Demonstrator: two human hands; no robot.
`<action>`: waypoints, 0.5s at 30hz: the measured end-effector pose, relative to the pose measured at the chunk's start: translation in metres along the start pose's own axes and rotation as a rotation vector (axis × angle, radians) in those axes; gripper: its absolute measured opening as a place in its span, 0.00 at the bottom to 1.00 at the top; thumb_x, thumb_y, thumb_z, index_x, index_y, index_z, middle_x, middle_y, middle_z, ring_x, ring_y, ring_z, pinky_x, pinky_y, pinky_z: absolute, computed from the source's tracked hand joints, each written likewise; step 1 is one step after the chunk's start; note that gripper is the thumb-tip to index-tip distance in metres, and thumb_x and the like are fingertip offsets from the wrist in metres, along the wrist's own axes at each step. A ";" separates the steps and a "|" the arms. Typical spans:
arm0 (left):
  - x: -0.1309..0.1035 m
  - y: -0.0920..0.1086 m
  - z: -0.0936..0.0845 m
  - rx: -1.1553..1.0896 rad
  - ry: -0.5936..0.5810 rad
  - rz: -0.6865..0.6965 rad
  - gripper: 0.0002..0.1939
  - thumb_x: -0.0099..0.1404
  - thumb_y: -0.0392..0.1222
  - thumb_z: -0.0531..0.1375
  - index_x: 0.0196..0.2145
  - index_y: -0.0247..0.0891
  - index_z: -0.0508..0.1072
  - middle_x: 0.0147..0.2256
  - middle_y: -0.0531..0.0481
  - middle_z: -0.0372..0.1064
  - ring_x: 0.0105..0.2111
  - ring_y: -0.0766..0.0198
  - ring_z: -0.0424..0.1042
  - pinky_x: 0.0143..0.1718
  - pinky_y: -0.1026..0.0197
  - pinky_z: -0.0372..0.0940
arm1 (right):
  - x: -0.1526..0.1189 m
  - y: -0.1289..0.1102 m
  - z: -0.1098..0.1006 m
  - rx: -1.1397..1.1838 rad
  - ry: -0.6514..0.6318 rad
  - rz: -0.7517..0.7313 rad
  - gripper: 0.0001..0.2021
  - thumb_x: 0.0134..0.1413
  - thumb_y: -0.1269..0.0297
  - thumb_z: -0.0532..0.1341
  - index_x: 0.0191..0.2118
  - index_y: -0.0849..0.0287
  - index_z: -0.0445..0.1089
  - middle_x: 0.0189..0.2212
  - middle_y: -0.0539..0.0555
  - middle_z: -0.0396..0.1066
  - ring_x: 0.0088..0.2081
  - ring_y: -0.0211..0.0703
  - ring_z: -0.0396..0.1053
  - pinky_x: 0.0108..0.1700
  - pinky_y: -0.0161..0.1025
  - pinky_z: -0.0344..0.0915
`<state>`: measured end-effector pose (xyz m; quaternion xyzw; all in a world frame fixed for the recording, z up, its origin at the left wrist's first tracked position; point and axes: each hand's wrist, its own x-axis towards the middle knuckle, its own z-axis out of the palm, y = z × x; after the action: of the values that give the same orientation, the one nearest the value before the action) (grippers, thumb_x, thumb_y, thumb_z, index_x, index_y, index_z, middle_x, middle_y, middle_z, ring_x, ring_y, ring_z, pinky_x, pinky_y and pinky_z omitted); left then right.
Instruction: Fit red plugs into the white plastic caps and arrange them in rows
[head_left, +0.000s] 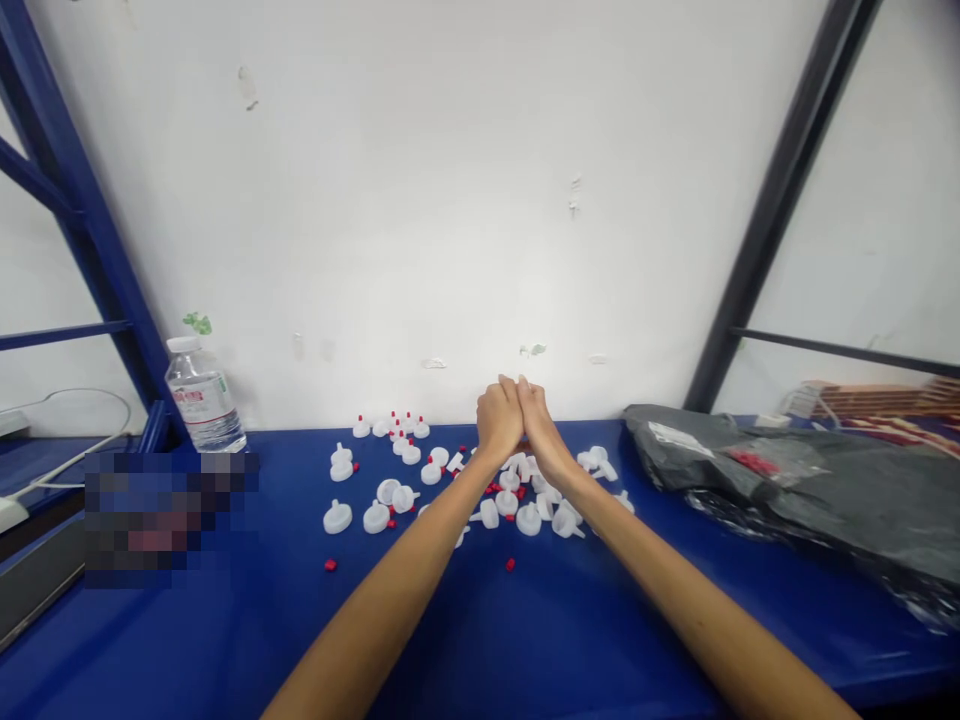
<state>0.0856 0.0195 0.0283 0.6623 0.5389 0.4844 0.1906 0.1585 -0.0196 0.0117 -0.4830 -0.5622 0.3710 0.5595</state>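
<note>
My left hand is closed, its curled fingers pressed against my right hand above the far part of the blue table. The right hand's fingers are held together and point up and away; anything between the two palms is hidden. Below and around the hands lie several loose white nozzle caps and small red tips. At the back left of the pile, several white caps stand upright with red tips on them. Other white caps without red tips lie nearer, on the left.
A water bottle stands at the left by a blue metal frame. On the right lies a dark plastic bag with a clear packet of red pieces. A white wall rises behind the table.
</note>
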 end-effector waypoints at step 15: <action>0.009 -0.025 0.032 -0.500 -0.138 -0.615 0.16 0.74 0.47 0.50 0.42 0.33 0.72 0.36 0.45 0.72 0.33 0.60 0.74 0.31 0.57 0.70 | 0.011 0.022 -0.011 -0.345 0.040 -0.036 0.22 0.66 0.41 0.42 0.48 0.54 0.56 0.29 0.50 0.72 0.25 0.41 0.70 0.30 0.36 0.65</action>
<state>0.0987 0.0451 -0.0021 0.4342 0.5635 0.4755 0.5176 0.1728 -0.0046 -0.0058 -0.5690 -0.6149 0.2494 0.4857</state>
